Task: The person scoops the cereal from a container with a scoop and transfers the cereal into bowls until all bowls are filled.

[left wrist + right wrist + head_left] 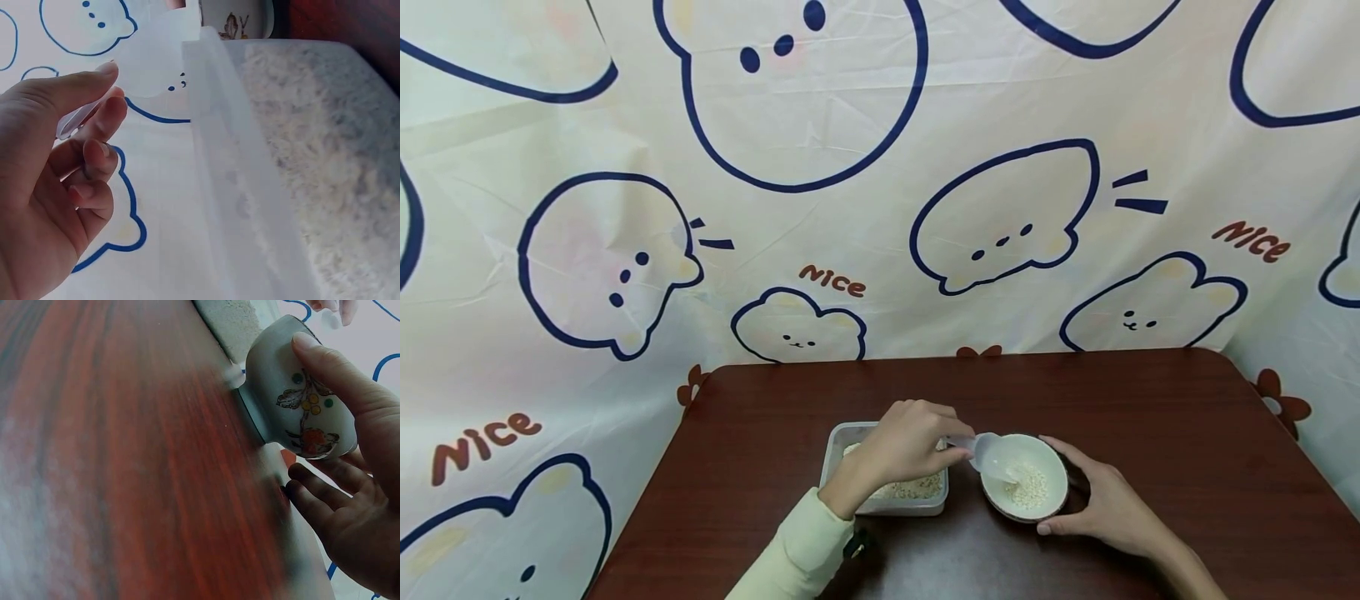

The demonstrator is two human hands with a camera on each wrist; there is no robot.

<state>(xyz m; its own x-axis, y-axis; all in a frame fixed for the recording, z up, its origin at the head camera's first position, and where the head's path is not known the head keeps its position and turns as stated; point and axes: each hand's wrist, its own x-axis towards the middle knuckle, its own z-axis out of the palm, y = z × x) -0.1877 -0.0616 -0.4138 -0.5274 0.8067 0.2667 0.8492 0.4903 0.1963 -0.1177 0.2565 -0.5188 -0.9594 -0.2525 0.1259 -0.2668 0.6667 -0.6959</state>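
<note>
On the worktop [1150, 433]:
Left hand [904, 446]: fingers pinch the scoop [992, 457], tipped rightward over the bowl [1060, 492].
Right hand [1108, 504]: fingers curled round the bowl.

Container [850, 442] on surface [1150, 433], left of bowl [1051, 500], just beside it. My left grip [906, 446] above container, scoop [988, 454] over bowl. My right grip [1105, 500] at bowl's right side. Backdrop [850, 208] behind surface.
</note>
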